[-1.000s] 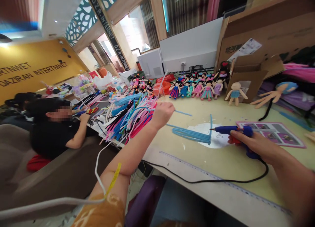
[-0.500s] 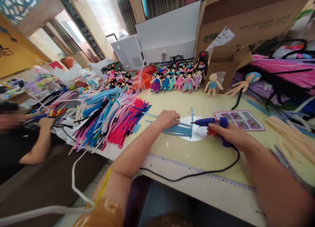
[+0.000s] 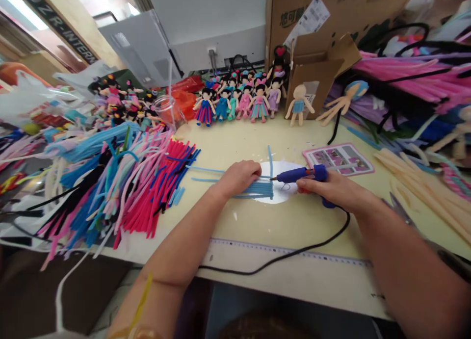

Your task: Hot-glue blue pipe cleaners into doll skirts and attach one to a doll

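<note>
My right hand [image 3: 336, 190] grips a blue glue gun [image 3: 300, 174] whose nozzle points left at the end of a flat row of light blue pipe cleaners [image 3: 259, 189]. That row lies across a white round patch [image 3: 285, 194] on the yellow table [image 3: 257, 226]. My left hand [image 3: 239, 176] presses down on the row with curled fingers, holding the stems together. The gun's black cord [image 3: 287, 255] trails off the table's front edge.
A big heap of pink, blue and black pipe cleaners [image 3: 121, 182] fills the left. Small finished dolls [image 3: 239, 103] line the back edge by a cardboard box [image 3: 316, 69]. A printed card [image 3: 338, 158] lies behind the gun; beige stems [image 3: 419, 187] and scissors [image 3: 403, 209] sit right.
My left hand came from the colourful heap down onto the blue row. The glue gun stayed in my right hand. The view swung right and down, dropping the seated person from sight.
</note>
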`<state>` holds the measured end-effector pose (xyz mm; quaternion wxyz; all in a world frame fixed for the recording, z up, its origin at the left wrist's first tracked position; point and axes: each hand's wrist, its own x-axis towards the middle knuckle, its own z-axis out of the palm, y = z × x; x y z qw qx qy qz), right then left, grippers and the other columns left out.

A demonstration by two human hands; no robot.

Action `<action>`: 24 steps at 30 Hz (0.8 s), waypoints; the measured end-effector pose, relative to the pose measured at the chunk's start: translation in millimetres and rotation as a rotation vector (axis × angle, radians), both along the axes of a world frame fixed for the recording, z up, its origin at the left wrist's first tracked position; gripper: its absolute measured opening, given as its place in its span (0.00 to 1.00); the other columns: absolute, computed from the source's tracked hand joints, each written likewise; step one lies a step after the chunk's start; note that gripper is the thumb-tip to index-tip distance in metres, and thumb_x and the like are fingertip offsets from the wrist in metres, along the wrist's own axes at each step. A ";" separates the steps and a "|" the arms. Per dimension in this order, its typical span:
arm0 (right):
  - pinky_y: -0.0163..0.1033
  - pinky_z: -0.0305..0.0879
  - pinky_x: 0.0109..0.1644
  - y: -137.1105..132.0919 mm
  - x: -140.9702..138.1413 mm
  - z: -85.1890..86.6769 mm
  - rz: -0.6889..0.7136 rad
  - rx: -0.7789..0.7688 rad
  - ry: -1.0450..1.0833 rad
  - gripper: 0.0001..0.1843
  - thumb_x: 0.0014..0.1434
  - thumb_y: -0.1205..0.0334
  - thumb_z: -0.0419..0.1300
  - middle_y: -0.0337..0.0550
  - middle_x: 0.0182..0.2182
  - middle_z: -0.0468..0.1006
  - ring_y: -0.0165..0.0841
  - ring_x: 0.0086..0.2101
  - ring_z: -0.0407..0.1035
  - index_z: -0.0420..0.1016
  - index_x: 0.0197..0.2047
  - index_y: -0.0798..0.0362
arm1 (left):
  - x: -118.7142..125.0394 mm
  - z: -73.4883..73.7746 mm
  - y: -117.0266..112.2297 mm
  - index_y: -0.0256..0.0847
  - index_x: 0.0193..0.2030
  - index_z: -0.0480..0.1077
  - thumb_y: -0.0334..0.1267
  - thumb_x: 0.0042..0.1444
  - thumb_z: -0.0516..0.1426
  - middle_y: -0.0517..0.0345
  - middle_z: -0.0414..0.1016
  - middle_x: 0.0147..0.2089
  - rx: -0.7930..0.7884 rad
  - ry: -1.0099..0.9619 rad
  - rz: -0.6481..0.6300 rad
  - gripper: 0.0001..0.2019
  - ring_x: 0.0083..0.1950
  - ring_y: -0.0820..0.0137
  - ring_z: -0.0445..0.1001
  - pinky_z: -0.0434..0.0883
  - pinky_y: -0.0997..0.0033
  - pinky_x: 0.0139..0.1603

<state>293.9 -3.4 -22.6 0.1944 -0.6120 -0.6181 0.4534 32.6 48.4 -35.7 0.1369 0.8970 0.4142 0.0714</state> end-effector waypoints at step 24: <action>0.33 0.58 0.23 -1.8 -5.8 10.9 -0.031 0.007 -0.076 0.20 0.50 0.43 0.61 0.41 0.23 0.74 0.30 0.24 0.64 0.75 0.26 0.52 | 11.9 8.9 -16.6 0.41 0.42 0.72 0.30 0.63 0.50 0.52 0.73 0.42 0.352 0.085 0.053 0.10 0.45 0.65 0.69 0.67 0.66 0.43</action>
